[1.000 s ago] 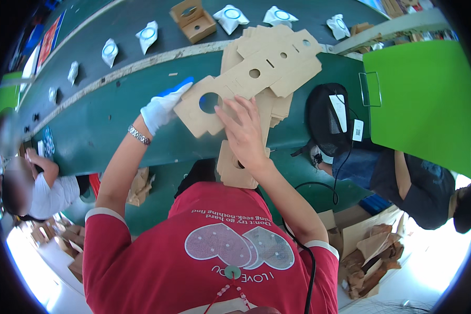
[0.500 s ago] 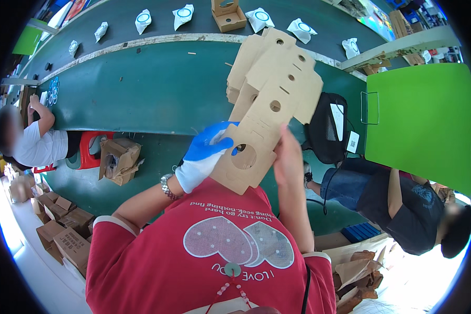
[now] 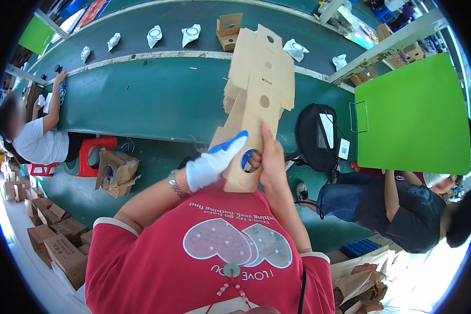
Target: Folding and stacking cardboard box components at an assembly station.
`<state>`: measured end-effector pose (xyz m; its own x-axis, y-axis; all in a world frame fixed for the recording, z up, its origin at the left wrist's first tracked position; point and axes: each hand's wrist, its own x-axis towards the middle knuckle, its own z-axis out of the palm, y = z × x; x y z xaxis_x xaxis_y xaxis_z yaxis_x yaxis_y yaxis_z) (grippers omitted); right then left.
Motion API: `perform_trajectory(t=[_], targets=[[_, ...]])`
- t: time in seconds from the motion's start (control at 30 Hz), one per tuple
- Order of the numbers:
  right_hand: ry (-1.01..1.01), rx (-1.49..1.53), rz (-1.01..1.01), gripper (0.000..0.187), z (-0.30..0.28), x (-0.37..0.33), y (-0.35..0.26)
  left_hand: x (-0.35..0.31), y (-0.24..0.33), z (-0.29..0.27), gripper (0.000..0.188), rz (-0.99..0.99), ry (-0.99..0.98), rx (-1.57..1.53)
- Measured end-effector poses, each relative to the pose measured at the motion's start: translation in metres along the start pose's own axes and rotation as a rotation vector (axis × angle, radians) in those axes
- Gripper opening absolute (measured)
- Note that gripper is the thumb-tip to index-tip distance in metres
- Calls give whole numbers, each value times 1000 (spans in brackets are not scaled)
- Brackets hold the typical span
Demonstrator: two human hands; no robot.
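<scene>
A flat brown cardboard box blank (image 3: 254, 104) with round holes and short slits reaches from in front of my chest across the bench edge. My left hand (image 3: 214, 163), in a white and blue glove, is closed on the near left edge, its thumb along the panel. My bare right hand (image 3: 271, 159) holds the near right edge, thumb on top. Fingertips and a bit of blue glove show through the large near hole. The near panels look partly bent along their creases. Beneath the far part, more brown blanks (image 3: 235, 86) lie stacked on the bench.
Beyond the green bench (image 3: 141, 99), a dark belt (image 3: 131, 44) carries several white wrapped pieces (image 3: 191, 34) and an open cardboard box (image 3: 228, 32). A black bag (image 3: 317, 137) and a green board (image 3: 411, 115) stand at right. Co-workers sit on both sides.
The blank has swung more upright in view, and its near panels have been bent inward. My right hand has closed on its edge; the left thumb now lies along the panel.
</scene>
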<state>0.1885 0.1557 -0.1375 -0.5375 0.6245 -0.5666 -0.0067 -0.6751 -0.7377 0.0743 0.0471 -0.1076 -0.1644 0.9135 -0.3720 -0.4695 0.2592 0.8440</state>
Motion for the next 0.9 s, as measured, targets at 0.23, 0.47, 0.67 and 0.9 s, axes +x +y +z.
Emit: perform_trajectory(t=[0.23, 0.47, 0.67, 0.9], targets=[[-283, -203, 4, 41, 28, -40, -39, 62, 53, -70, 57, 634, 143, 141], [-618, 605, -83, 113, -46, 79, -59, 57, 48, -65, 26, 196, 44, -338], [-378, 453, -164, 68, -45, 103, -46, 65, -29, -51, 60, 283, 320, 434], [-131, -56, -487, 63, -16, 72, -32, 34, -16, -25, 77, 578, 404, 1369]])
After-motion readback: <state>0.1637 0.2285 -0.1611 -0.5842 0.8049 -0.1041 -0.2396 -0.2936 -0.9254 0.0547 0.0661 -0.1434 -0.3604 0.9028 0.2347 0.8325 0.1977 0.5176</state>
